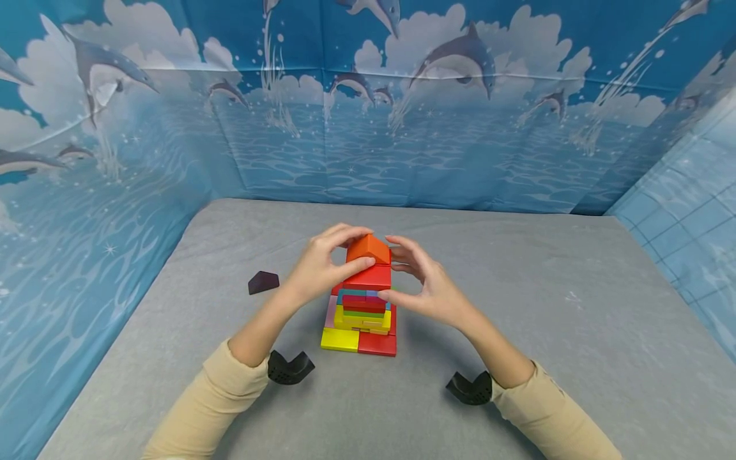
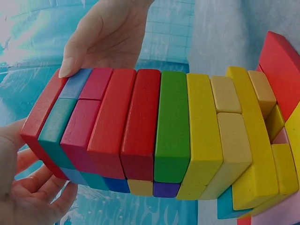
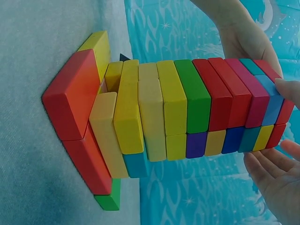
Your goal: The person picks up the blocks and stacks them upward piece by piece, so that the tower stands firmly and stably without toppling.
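A tall tower of coloured wooden blocks (image 1: 368,278) stands upright on a base of flat yellow and red blocks (image 1: 377,344). An orange triangular block (image 1: 365,246) tops it in the head view. My left hand (image 1: 322,262) pinches this orange block, thumb at its front corner, fingers partly hidden behind. On the other side, my right hand (image 1: 425,284) cups the upper tower with spread, extended fingers. Its thumb lies at a light blue block (image 3: 273,105) near the top, fingertips along the back side. Green (image 2: 172,124) and yellow blocks fill the lower layers.
A small dark block (image 1: 263,282) lies on the grey cloth-covered table (image 1: 546,300), left of the tower. Black curved mounts (image 1: 290,368) stick out from both wrists. A blue curtain with dolphins (image 1: 374,147) hangs behind the table and along its left side.
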`<act>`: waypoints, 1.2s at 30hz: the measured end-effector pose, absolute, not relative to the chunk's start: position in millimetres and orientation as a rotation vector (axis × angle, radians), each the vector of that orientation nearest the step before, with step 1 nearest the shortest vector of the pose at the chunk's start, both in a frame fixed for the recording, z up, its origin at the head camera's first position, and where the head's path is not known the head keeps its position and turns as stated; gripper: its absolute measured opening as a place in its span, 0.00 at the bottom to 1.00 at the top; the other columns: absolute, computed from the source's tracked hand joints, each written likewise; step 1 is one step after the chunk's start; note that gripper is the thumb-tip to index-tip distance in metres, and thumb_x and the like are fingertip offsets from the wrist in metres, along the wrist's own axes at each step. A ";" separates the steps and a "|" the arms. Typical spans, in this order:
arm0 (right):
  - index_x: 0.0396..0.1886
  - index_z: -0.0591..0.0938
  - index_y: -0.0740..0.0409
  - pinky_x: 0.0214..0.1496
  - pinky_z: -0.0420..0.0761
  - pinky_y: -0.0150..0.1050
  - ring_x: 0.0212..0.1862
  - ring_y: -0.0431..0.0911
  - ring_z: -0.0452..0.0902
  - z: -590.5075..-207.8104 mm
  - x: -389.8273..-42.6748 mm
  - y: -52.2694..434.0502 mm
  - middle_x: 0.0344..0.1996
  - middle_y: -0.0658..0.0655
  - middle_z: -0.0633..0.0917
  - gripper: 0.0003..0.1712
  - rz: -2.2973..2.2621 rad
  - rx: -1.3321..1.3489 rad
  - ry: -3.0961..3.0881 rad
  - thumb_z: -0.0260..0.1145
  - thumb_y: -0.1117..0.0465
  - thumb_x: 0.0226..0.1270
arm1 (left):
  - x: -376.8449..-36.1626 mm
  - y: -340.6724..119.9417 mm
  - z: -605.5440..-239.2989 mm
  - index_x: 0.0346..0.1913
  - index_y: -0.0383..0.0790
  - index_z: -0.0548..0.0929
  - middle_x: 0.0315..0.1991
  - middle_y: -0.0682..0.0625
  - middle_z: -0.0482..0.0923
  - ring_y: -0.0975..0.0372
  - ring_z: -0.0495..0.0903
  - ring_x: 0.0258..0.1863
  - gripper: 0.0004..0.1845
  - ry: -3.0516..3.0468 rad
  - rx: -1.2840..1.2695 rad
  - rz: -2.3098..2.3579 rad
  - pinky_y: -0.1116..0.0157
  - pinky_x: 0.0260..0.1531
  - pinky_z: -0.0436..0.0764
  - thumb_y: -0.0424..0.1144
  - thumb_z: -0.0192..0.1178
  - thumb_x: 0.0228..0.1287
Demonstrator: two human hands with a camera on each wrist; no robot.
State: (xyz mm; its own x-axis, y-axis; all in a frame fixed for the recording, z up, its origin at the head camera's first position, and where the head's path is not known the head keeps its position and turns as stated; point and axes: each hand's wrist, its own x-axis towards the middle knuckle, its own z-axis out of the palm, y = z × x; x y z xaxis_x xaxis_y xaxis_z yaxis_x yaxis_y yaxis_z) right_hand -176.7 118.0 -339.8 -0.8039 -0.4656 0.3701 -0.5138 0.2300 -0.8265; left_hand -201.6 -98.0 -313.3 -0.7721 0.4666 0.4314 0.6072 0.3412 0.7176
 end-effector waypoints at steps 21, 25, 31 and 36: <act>0.64 0.63 0.59 0.57 0.71 0.42 0.57 0.46 0.69 -330.8 -169.6 113.2 0.58 0.57 0.72 0.40 1.615 0.990 -2.418 0.70 0.68 0.52 | -200.5 -118.7 -319.5 0.62 0.45 0.69 0.54 0.49 0.72 0.55 0.69 0.53 0.28 -2.434 -0.991 -1.454 0.55 0.53 0.68 0.42 0.62 0.58; 0.63 0.62 0.66 0.57 0.71 0.46 0.57 0.49 0.69 -313.8 -158.7 108.0 0.57 0.62 0.71 0.38 1.617 0.943 -2.466 0.68 0.72 0.51 | -206.3 -146.7 -330.9 0.61 0.45 0.71 0.57 0.51 0.70 0.57 0.68 0.54 0.27 -2.491 -0.937 -1.346 0.53 0.53 0.68 0.43 0.63 0.58; 0.62 0.63 0.66 0.57 0.70 0.49 0.56 0.50 0.69 -313.2 -157.5 108.3 0.57 0.63 0.71 0.38 1.623 0.942 -2.458 0.68 0.72 0.51 | -219.2 -195.7 -365.5 0.61 0.43 0.70 0.57 0.46 0.69 0.53 0.67 0.53 0.29 -2.663 -0.808 -1.178 0.48 0.52 0.67 0.41 0.65 0.55; 0.62 0.63 0.66 0.58 0.70 0.47 0.57 0.50 0.69 -314.3 -157.8 108.8 0.57 0.62 0.71 0.38 1.626 0.945 -2.456 0.68 0.72 0.51 | -225.4 -229.3 -396.7 0.62 0.39 0.69 0.59 0.40 0.65 0.45 0.62 0.60 0.31 -2.817 -0.723 -1.058 0.43 0.55 0.61 0.39 0.65 0.54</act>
State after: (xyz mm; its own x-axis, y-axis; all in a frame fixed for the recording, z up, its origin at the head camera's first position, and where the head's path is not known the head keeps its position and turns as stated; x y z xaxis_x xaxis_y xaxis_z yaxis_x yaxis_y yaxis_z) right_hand -157.8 108.8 -314.3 -0.8124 -0.4595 0.3590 -0.5100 0.2614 -0.8195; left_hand -225.4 -229.3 -396.7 -0.8898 0.4093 0.2017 0.4409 0.6572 0.6113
